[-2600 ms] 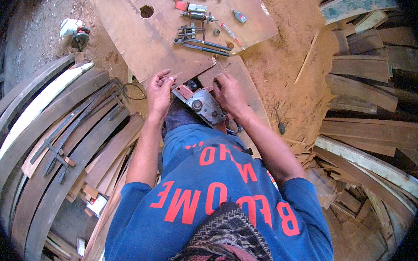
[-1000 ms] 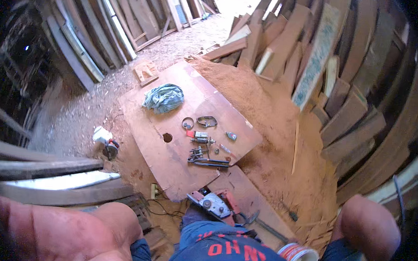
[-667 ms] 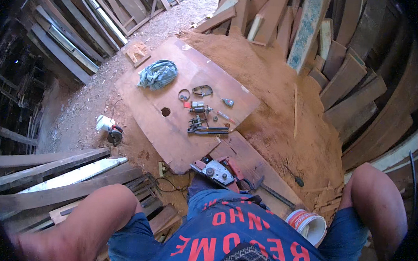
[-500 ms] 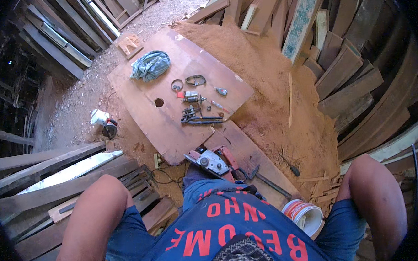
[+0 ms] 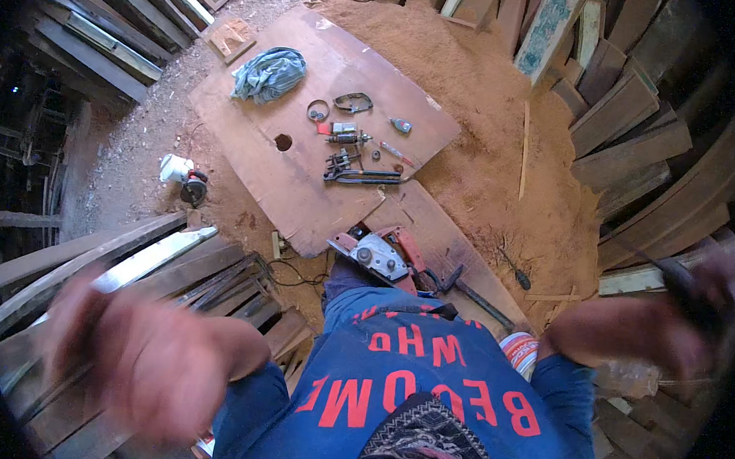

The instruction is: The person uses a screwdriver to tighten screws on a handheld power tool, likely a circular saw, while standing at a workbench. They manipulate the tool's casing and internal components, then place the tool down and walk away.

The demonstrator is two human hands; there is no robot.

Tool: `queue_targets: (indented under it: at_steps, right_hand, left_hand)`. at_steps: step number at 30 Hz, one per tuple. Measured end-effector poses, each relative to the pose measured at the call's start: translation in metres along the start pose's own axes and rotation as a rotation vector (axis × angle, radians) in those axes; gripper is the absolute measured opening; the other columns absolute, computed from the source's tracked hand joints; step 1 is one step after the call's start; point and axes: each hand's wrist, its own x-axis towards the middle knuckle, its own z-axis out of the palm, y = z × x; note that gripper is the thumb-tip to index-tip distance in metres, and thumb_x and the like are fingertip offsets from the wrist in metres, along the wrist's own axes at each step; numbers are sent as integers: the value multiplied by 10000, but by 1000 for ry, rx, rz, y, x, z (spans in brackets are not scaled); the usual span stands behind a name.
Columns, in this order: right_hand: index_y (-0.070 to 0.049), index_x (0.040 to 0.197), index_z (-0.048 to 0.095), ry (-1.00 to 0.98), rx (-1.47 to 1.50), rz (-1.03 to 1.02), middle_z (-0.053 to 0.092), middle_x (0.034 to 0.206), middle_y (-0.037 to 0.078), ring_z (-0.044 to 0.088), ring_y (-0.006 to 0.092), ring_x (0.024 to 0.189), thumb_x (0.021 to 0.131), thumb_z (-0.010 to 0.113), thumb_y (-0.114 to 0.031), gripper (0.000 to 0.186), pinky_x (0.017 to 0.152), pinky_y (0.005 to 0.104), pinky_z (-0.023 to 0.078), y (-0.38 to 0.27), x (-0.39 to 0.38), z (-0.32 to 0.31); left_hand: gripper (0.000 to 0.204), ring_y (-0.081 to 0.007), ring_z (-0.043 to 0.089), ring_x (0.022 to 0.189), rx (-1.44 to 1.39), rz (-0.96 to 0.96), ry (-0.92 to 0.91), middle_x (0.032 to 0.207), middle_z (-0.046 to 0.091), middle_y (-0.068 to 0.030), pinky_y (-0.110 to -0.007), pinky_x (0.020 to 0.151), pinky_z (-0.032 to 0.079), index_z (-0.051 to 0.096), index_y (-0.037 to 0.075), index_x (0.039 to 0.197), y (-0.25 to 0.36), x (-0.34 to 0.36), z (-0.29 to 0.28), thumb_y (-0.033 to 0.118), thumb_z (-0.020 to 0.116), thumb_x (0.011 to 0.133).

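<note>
My left hand (image 5: 149, 359) is raised at the lower left, its fingers smeared by motion, above the stacked planks. At the far right my right hand (image 5: 713, 288) is up and also blurred; a dark shape (image 5: 682, 282) shows against it, too smeared to name. An electric planer (image 5: 378, 257), grey and red, rests by my legs. Ahead, a brown board (image 5: 245, 171) carries a motor armature (image 5: 348, 137), a metal puller (image 5: 342, 159), a black-handled tool (image 5: 369, 178), a ring (image 5: 318, 109), a dark strap-like loop (image 5: 353, 102) and a small bottle (image 5: 401, 125).
A crumpled grey-green cloth (image 5: 269, 74) lies on the board's far left. Left of it on the ground stands a white and dark power tool (image 5: 184, 179). A hammer (image 5: 481, 305) and a bucket (image 5: 518, 351) are beside me. Sawdust (image 5: 477, 93) and leaning planks (image 5: 623, 110) are at right.
Both forearms have come up into view, bringing both hands out to the sides in fast motion. The board and its parts sit higher in the picture.
</note>
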Motion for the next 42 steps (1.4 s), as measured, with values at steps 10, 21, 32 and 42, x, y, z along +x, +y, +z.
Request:
queue_targets:
  at_steps: [10,21,32,42]
  right_hand:
    - [-112,980,450,99,769,1469,451,934,50,496,148,852,917,648,-148,210,721,294,487,-38,-197,169]
    - [-7,1063,669,-1014,236,1355,664,931,140,670,250,850,991,707,-167,180,781,375,520,8,-184,161]
    - [-9,1213,709,-786,85,1543,705,937,41,658,140,841,1003,731,-127,242,755,314,552,58,-292,169]
    - [-25,1263,748,-769,27,1621,780,1110,94,725,220,981,964,765,-140,321,944,379,566,3,-476,177]
  left_hand:
    - [366,-364,689,1105,-312,-820,-985,1220,693,-199,-420,984,548,631,11,1370,-45,-235,106,153,664,1034]
    - [144,-376,704,944,-129,-815,-1070,974,701,-183,-451,835,558,663,-1,1130,-93,-265,72,90,630,1022]
    - [205,-418,711,999,558,-1255,-975,1057,733,-238,-486,884,560,719,5,1061,-183,-332,-47,197,667,1012]
    - [692,-240,690,1110,50,-1949,-293,1236,687,-183,-373,943,588,418,19,1535,-178,-387,-20,263,780,998]
